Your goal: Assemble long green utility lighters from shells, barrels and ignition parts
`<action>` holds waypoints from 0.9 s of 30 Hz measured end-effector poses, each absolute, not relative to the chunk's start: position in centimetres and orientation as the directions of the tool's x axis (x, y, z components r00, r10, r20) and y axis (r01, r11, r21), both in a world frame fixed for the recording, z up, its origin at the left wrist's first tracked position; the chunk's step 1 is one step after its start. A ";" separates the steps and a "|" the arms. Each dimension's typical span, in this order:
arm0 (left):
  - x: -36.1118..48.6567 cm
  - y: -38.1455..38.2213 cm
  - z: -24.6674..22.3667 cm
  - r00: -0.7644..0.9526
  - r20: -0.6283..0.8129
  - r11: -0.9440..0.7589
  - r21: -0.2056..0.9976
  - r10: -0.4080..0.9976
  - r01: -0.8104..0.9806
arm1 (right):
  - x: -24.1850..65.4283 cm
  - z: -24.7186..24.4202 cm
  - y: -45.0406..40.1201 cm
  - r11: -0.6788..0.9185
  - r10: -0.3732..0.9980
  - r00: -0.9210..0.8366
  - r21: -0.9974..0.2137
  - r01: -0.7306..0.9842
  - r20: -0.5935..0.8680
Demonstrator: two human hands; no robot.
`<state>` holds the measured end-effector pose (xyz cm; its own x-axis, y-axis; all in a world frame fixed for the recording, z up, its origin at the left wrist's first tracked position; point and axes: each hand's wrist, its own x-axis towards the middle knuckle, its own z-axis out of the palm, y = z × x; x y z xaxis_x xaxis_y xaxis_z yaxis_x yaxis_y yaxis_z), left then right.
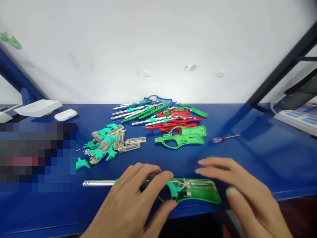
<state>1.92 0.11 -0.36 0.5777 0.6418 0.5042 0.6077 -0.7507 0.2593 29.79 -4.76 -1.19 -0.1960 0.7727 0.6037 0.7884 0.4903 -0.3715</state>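
Observation:
An opened gas lighter (208,195) lies lengthwise near the table's front edge, its green half-shell facing up. Its silver metal tube (99,183) points left. Inside the shell show a teal trigger (173,190), thin white wires and a clear fuel tank (200,184). My left hand (133,195) grips the lighter from above, with thumb and index finger at either side of the trigger; its palm hides the middle section. To the right, my right hand (250,190) hovers by the handle end, fingers spread and holding nothing.
Loose teal triggers and clear tanks (107,142) form a heap behind my left hand. Green half-shells (180,140) lie before a pile of red, green and blue lighter parts (158,114). A screwdriver (220,139) rests at right; a white case (65,115) sits back left.

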 end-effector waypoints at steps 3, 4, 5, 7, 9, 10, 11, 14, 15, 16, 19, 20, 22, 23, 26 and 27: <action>1.4 0.3 -0.2 0.581 0.533 -0.765 0.224 0.615 0.604 | 30.8 -0.5 -2.9 0.402 0.802 -0.199 -0.264 0.877 0.563; 1.2 0.4 -0.2 0.575 0.549 -0.768 0.214 0.606 0.604 | 31.1 -0.3 -2.0 0.395 0.799 -0.236 -0.188 0.899 0.553; 1.1 0.6 -0.2 0.564 0.568 -0.769 0.212 0.600 0.604 | 31.4 -0.1 -1.1 0.399 0.792 -0.280 -0.113 0.910 0.542; 0.8 1.1 -0.2 0.524 0.605 -0.761 0.227 0.599 0.607 | 31.7 0.1 0.7 0.441 0.756 -0.394 0.038 0.897 0.523; 0.7 1.5 -0.2 0.486 0.620 -0.743 0.254 0.617 0.619 | 31.8 0.1 2.0 0.484 0.721 -0.469 0.114 0.868 0.511; 0.7 1.7 -0.2 0.473 0.618 -0.733 0.265 0.628 0.627 | 31.7 0.1 2.3 0.502 0.707 -0.494 0.133 0.854 0.505; 0.6 1.9 -0.2 0.462 0.615 -0.722 0.273 0.639 0.636 | 31.7 0.1 2.4 0.518 0.697 -0.513 0.143 0.843 0.502; 0.6 2.2 -0.3 0.431 0.601 -0.694 0.311 0.673 0.650 | 31.6 -0.1 2.1 0.549 0.676 -0.546 0.156 0.821 0.495; 0.6 2.2 -0.4 0.424 0.596 -0.688 0.327 0.682 0.648 | 31.6 -0.2 1.9 0.552 0.673 -0.547 0.154 0.819 0.498; 0.6 2.2 -0.4 0.417 0.587 -0.680 0.345 0.694 0.647 | 31.7 -0.3 1.7 0.554 0.671 -0.546 0.150 0.819 0.502; 0.6 2.1 -0.5 0.407 0.572 -0.668 0.373 0.712 0.645 | 31.9 -0.6 1.3 0.552 0.674 -0.533 0.130 0.824 0.511; 0.6 2.1 -0.5 0.407 0.572 -0.668 0.373 0.712 0.644 | 32.0 -0.7 1.3 0.549 0.679 -0.526 0.121 0.827 0.512; 0.6 2.1 -0.4 0.409 0.578 -0.671 0.362 0.706 0.647 | 32.0 -0.7 1.1 0.540 0.692 -0.508 0.098 0.836 0.513; 0.6 2.1 -0.3 0.411 0.583 -0.674 0.354 0.701 0.649 | 31.9 -0.6 1.1 0.534 0.701 -0.497 0.086 0.841 0.512; 0.6 2.1 -0.2 0.416 0.588 -0.681 0.346 0.693 0.645 | 32.1 0.0 1.4 0.508 0.721 -0.463 0.061 0.859 0.515; 0.7 2.1 -0.1 0.419 0.589 -0.685 0.348 0.691 0.640 | 32.3 0.4 1.7 0.495 0.728 -0.452 0.061 0.867 0.515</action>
<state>0.67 2.11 -0.13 0.4189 0.6909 0.5892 0.6403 -0.6848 0.3478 32.32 1.73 0.36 -0.4521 0.7280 0.5154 0.8668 0.4949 0.0614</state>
